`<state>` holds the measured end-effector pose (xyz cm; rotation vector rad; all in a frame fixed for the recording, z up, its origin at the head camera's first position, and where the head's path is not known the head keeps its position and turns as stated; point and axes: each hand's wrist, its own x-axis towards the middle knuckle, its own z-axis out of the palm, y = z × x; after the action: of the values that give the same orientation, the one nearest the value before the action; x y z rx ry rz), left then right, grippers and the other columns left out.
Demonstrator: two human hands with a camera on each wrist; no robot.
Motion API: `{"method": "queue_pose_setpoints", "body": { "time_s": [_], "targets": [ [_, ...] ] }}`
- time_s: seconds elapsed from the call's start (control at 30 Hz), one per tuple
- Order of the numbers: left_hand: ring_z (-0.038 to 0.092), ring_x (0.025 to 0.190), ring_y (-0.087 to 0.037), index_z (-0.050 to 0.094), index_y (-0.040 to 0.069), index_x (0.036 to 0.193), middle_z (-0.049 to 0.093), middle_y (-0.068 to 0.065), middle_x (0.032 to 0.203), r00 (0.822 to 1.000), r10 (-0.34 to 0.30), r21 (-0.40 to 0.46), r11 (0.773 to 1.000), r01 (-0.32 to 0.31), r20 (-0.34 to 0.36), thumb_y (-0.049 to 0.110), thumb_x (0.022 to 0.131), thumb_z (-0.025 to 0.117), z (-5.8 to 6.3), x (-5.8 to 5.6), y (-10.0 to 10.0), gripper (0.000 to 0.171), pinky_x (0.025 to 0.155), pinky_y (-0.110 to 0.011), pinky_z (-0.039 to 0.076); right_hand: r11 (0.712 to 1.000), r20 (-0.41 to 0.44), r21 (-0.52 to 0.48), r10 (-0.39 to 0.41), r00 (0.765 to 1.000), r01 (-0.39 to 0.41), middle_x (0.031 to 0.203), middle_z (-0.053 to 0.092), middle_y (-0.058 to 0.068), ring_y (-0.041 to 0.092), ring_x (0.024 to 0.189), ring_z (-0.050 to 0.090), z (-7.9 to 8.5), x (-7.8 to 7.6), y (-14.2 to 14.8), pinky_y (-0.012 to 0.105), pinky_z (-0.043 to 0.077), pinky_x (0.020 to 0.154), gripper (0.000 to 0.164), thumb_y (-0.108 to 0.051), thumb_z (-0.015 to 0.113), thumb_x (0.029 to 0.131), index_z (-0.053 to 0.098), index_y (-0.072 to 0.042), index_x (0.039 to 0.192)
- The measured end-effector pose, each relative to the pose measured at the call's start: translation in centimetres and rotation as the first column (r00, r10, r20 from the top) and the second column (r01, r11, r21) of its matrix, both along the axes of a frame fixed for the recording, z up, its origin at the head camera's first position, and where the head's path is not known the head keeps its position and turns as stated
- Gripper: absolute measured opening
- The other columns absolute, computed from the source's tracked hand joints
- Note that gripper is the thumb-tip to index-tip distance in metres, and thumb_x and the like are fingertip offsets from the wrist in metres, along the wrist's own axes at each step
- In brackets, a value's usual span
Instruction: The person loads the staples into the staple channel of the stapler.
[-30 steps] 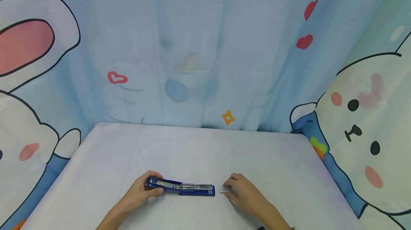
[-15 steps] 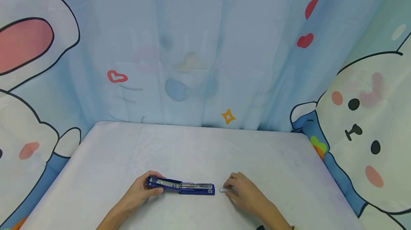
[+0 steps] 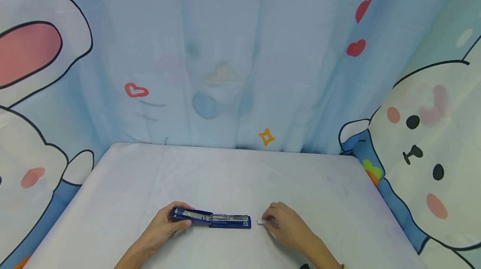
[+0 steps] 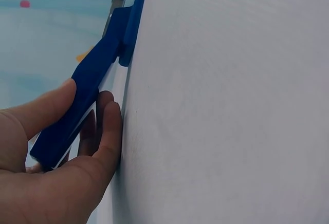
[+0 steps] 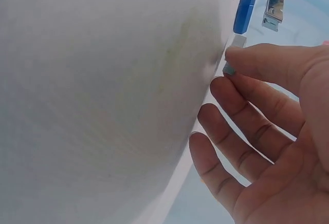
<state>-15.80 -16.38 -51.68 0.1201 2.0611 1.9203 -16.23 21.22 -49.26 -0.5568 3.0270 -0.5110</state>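
A dark blue stapler [image 3: 230, 224] lies across the white table, its top cover folded back to the left and its metal magazine showing. My left hand [image 3: 162, 224] grips the raised cover end, thumb on the near side and fingers behind; the left wrist view shows the same hold on the blue cover [image 4: 85, 93]. Just right of the stapler's tip, my right hand [image 3: 288, 228] pinches a small pale grey strip of staples [image 3: 261, 222] between thumb and index finger. In the right wrist view the strip [image 5: 238, 41] sticks out past the thumb, partly hidden by it.
The white-covered table [image 3: 225, 177] ends at a light blue curtain [image 3: 225, 52] with printed hearts and cartoon rabbits. A small dark object [image 3: 305, 266] shows at the bottom edge near my right forearm.
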Motion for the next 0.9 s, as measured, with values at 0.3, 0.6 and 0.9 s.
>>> {"method": "queue_pose_setpoints", "body": {
  "time_s": [0.3,0.6,0.9],
  "targets": [
    [0.061,0.111,-0.016,0.058,-0.005,0.136,0.063,-0.021,0.139,1.0,0.023,-0.02,1.0,-0.023,-0.006,0.01,0.093,0.081,0.0,-0.1,0.3,0.051,0.086,-0.02,0.052,0.993,0.011,-0.12,-0.004,1.0,0.005,0.093,0.074,-0.01,0.002,0.085,0.064,-0.1,-0.2,0.2,0.027,0.058,0.08,0.015,-0.008,0.083,0.088,0.078,-0.017,0.099],
    [0.063,0.11,-0.015,0.06,-0.003,0.135,0.065,-0.02,0.138,0.999,0.04,-0.034,0.999,-0.04,0.001,0.012,0.091,0.083,0.2,-0.3,0.9,0.052,0.087,-0.02,0.052,0.973,0.001,-0.229,0.037,0.999,-0.035,0.088,0.073,-0.006,-0.003,0.077,0.058,-0.2,-0.5,0.4,0.02,0.055,0.071,0.013,-0.001,0.078,0.089,0.075,-0.011,0.097],
    [0.061,0.112,-0.017,0.058,-0.003,0.136,0.064,-0.022,0.14,0.999,0.037,-0.039,0.999,-0.037,-0.002,0.009,0.092,0.081,0.2,-0.2,1.1,0.051,0.088,-0.019,0.051,0.96,-0.006,-0.271,0.068,0.998,-0.067,0.084,0.069,-0.005,-0.002,0.077,0.057,-0.1,-0.6,0.5,0.019,0.055,0.069,0.018,0.005,0.075,0.089,0.076,-0.003,0.105]
  ]
}}
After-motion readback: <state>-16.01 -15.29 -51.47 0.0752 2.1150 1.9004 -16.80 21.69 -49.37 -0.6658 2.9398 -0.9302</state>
